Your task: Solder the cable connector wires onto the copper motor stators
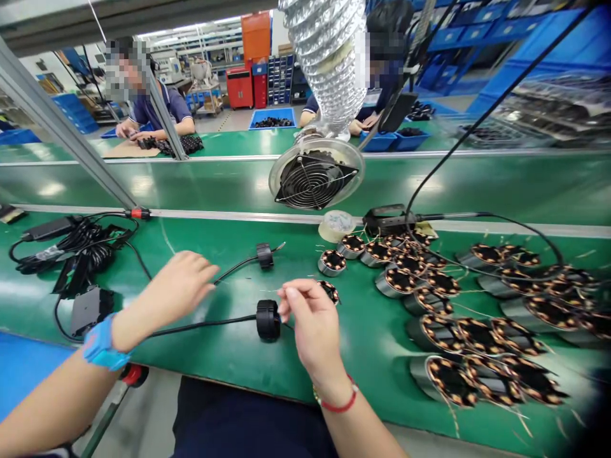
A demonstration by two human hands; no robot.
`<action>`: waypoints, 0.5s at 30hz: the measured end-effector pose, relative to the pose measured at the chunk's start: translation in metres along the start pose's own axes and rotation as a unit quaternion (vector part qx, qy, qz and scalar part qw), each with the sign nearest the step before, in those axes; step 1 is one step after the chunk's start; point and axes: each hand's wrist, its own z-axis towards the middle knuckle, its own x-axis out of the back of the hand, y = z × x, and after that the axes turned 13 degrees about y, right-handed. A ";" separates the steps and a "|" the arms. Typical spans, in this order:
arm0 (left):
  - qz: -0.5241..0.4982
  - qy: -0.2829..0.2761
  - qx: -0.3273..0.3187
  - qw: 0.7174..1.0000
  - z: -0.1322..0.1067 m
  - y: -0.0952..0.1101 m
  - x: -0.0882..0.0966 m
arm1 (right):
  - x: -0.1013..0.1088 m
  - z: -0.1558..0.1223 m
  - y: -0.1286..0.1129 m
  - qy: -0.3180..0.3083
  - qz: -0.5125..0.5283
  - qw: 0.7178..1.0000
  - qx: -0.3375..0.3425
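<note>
A green worktop [372,356] crosses the view, a pale rail along its far edge. Beyond a green partition, two people in dark tops sit at another bench; farther back stand shelving and a red cabinet [239,88]. A silver duct [329,57] hangs down to a fan [312,180] over the partition.

On the bench beyond, a blue tray [260,128] holds many small black parts, and blue bins [403,142] near the second person hold dark parts. By the worktop's far edge stands a round translucent dish [329,235], its contents unclear. Copper-wound metal rings [401,280] crowd the right half, and a coiled black cable [86,245] lies toward the far left corner.

Near the front edge, a black cap [268,320] on a cable sits just left of the right hand [283,305], whose thumb and fingertips are drawn together; whether they pinch a wire cannot be told. The left hand [210,280], half curled, is by the cable of a second cap [264,255] farther back; its grip cannot be told.
</note>
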 end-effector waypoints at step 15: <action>-0.402 0.011 0.333 0.853 0.124 -0.018 -0.118 | 0.101 0.043 0.021 -0.087 -0.545 0.795 0.250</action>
